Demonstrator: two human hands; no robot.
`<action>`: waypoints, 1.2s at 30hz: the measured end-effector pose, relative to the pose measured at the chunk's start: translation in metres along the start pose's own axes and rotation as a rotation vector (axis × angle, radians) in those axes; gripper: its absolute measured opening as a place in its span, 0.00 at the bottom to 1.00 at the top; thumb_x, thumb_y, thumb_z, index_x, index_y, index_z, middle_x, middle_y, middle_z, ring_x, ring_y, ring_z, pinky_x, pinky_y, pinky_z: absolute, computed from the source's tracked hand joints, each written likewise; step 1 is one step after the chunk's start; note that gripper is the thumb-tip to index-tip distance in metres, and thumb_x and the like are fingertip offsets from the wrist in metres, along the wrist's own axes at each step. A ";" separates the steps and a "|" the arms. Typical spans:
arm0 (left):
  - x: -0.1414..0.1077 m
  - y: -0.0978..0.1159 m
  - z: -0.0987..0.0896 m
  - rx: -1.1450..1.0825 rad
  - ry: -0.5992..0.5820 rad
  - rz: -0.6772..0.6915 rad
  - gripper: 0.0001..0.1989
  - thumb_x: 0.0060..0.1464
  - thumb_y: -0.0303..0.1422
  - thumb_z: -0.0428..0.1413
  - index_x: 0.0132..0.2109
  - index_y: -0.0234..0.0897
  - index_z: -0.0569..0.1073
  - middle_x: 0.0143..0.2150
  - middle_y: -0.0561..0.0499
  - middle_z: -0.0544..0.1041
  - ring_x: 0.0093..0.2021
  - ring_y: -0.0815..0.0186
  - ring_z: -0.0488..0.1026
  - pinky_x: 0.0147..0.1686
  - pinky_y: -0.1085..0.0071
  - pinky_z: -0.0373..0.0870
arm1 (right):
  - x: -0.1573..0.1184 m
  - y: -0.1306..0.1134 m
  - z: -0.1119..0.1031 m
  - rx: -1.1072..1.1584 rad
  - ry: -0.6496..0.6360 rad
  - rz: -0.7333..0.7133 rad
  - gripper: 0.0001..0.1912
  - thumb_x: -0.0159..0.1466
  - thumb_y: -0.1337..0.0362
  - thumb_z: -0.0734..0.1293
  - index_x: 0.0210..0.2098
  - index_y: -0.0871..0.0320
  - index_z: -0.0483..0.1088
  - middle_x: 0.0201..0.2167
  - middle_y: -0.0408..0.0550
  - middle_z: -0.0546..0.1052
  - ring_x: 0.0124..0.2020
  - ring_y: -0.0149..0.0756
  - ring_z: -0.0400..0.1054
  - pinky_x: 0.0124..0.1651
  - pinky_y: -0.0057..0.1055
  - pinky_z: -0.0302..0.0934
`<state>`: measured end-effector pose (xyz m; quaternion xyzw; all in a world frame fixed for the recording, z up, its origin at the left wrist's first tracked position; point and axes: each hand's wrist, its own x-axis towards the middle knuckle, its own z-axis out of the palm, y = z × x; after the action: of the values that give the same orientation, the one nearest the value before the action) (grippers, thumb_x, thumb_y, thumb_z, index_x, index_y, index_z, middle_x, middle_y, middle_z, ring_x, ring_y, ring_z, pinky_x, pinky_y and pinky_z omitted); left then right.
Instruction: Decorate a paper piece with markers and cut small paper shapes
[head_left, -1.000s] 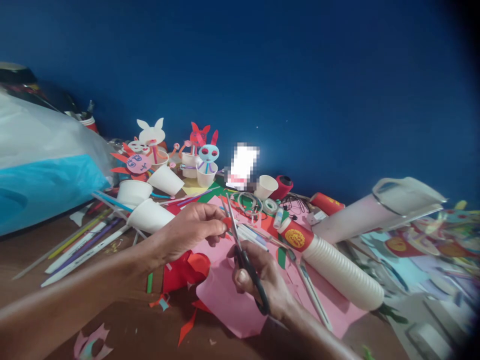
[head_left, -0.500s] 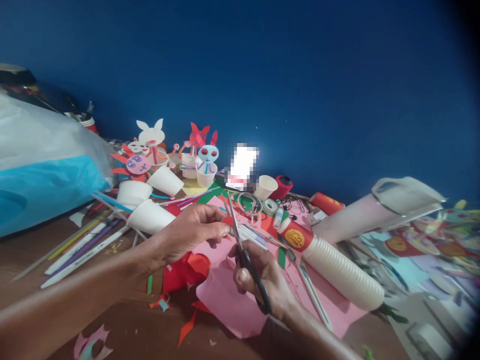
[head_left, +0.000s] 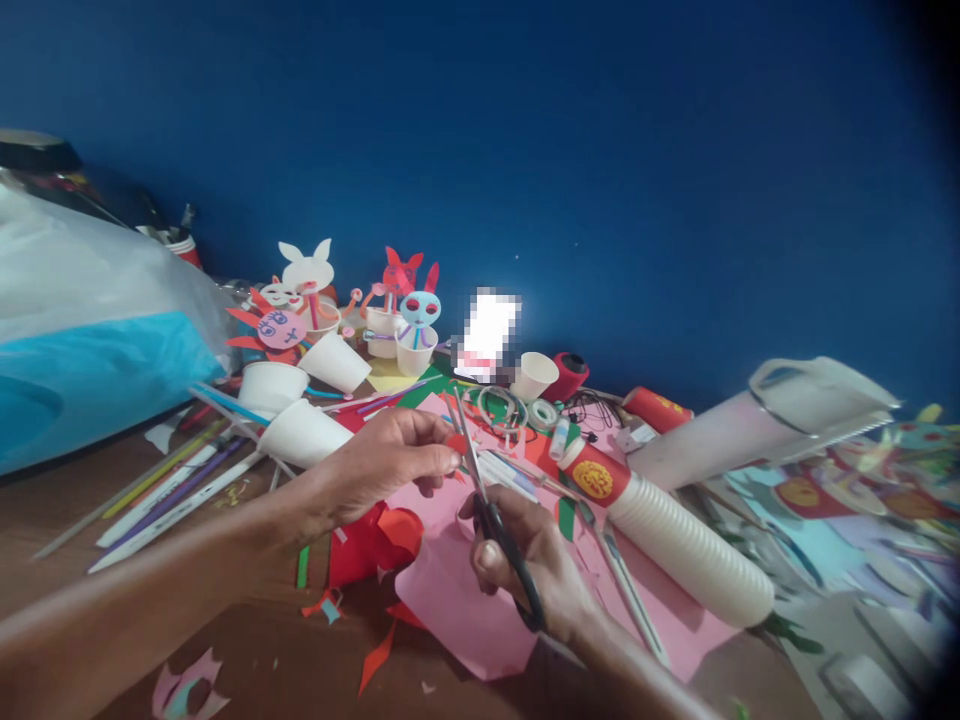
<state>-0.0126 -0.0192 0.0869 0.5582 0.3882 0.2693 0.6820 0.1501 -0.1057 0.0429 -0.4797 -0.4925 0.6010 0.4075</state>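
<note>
My left hand (head_left: pixel 390 465) pinches a small piece of red paper (head_left: pixel 454 442) between thumb and fingertips. My right hand (head_left: pixel 529 565) grips black-handled scissors (head_left: pixel 499 540), whose thin steel blades (head_left: pixel 469 450) reach up beside that red piece. Under both hands lies a sheet of pink paper (head_left: pixel 457 610), with crumpled red paper (head_left: pixel 367 545) by its left edge. To the right, a long stack of white paper cups (head_left: pixel 686 550) with a red sleeve rests on the pink paper.
Paper-cup craft figures (head_left: pixel 416 330) and loose white cups (head_left: pixel 300 400) stand at the back of the wooden table (head_left: pixel 150 520), near several straws (head_left: pixel 165 505). A blue wall (head_left: pixel 525 150) rises behind. A plastic-wrapped bundle (head_left: pixel 90 330) lies left; printed papers (head_left: pixel 825 510) lie right.
Both hands keep their hold on the red piece and the scissors, with only slight movement. The whole view has shifted a little.
</note>
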 end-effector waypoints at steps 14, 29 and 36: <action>0.001 0.002 -0.004 0.080 0.028 0.021 0.02 0.42 0.28 0.53 0.25 0.34 0.70 0.21 0.54 0.69 0.22 0.72 0.66 0.25 0.73 0.62 | 0.000 0.000 -0.004 -0.058 -0.007 0.006 0.22 0.50 0.51 0.68 0.36 0.59 0.64 0.15 0.38 0.66 0.15 0.25 0.59 0.19 0.23 0.56; 0.002 0.005 -0.013 0.124 -0.073 0.011 0.02 0.42 0.27 0.53 0.25 0.33 0.70 0.19 0.57 0.65 0.20 0.75 0.63 0.23 0.76 0.62 | -0.001 -0.007 -0.005 -0.065 -0.050 0.044 0.18 0.49 0.56 0.69 0.34 0.58 0.65 0.15 0.36 0.65 0.14 0.24 0.58 0.18 0.21 0.56; 0.004 0.002 -0.020 0.134 -0.132 -0.029 0.03 0.43 0.27 0.53 0.28 0.32 0.71 0.19 0.57 0.66 0.20 0.75 0.63 0.24 0.76 0.62 | 0.000 -0.007 -0.006 -0.110 -0.030 0.072 0.15 0.48 0.60 0.69 0.34 0.59 0.65 0.15 0.36 0.66 0.14 0.23 0.59 0.18 0.21 0.56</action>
<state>-0.0265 -0.0045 0.0865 0.6134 0.3676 0.1952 0.6712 0.1557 -0.1036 0.0492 -0.5097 -0.5134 0.5942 0.3513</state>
